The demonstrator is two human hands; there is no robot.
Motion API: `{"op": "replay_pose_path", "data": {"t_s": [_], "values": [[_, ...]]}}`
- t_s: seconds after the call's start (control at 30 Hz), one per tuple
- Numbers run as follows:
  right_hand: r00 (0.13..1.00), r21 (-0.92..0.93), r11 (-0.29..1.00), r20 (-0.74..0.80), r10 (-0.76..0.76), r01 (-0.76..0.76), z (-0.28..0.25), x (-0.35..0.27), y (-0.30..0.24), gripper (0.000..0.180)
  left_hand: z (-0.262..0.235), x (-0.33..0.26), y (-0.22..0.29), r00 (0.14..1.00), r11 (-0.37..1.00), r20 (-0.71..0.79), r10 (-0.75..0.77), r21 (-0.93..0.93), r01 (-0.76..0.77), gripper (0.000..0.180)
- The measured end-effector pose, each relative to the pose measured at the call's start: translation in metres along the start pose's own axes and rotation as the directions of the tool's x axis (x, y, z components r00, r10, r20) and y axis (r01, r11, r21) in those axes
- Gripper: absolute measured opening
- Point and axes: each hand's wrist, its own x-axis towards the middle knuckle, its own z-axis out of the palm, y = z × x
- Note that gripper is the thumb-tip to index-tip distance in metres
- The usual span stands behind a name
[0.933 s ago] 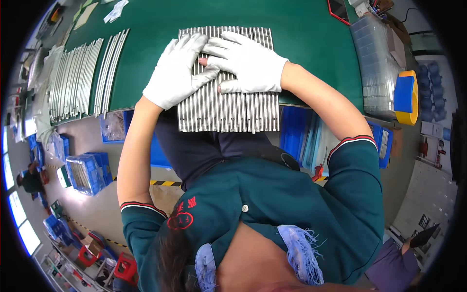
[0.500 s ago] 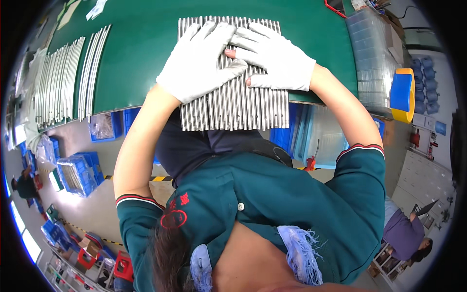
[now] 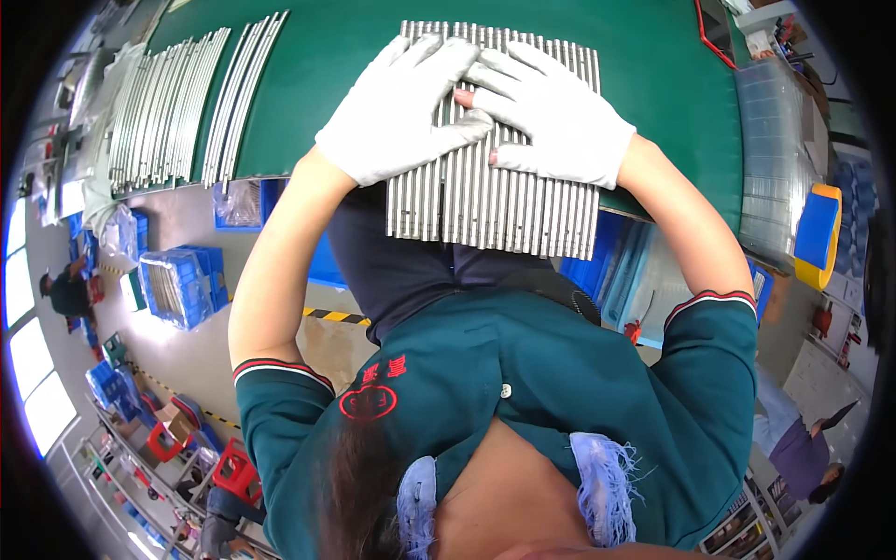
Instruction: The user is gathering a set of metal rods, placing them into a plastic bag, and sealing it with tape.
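Note:
A close-packed row of slim metal rods (image 3: 495,219) lies side by side on the green table (image 3: 327,84), its near ends jutting past the front edge. My left hand (image 3: 397,117), in a white glove, rests flat on the left part of the row with fingers stretched out. Over the right part my right hand (image 3: 555,117) lies flat too, gloved in white, two bare fingertips showing. The fingertips of both hands meet near the middle of the row. Neither hand is closed round a rod.
More metal rods (image 3: 173,107) lie in groups on the table's left. Clear plastic trays (image 3: 775,140) are stacked at the right edge, beside a yellow and blue tape roll (image 3: 818,236). Blue crates (image 3: 182,287) stand on the floor at left. Two people are farther off.
The whole scene has shifted rightward and tilted slightly in view. Both hands stay flat on the rods, in nearly the same places on them.

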Motion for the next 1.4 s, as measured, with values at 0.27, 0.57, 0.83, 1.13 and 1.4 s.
{"op": "replay_pose_path", "data": {"t_s": [0.27, 0.57, 0.83, 1.13, 1.4], "values": [[0.992, -0.026, 0.999, 0.118, 0.050, -0.047, -0.011, -0.033, 0.013, 0.062, 0.019, 0.018, 0.019, 0.995, 0.994, -0.078, 0.059, -0.084, -0.065, 0.061], [0.999, 0.011, 0.999, 0.028, 0.032, -0.032, -0.008, -0.020, 0.005, 0.061, 0.010, 0.008, 0.009, 0.992, 0.995, -0.106, 0.074, -0.064, -0.081, 0.060], [0.966, 0.054, 0.968, -0.064, 0.249, -0.246, -0.035, -0.039, 0.010, 0.057, -0.021, -0.064, -0.035, 0.990, 0.999, -0.144, -0.013, 0.045, 0.020, 0.033], [0.925, 0.093, 0.947, 0.265, 0.273, -0.306, -0.045, -0.088, -0.024, 0.097, -0.031, -0.091, -0.013, 0.980, 0.979, 0.143, -0.137, 0.171, 0.112, 0.064], [0.929, -0.090, 0.927, 0.031, 0.369, -0.365, -0.010, -0.056, -0.053, 0.064, -0.010, -0.069, -0.015, 0.997, 0.986, 0.049, 0.054, 0.155, -0.061, 0.042]]}}
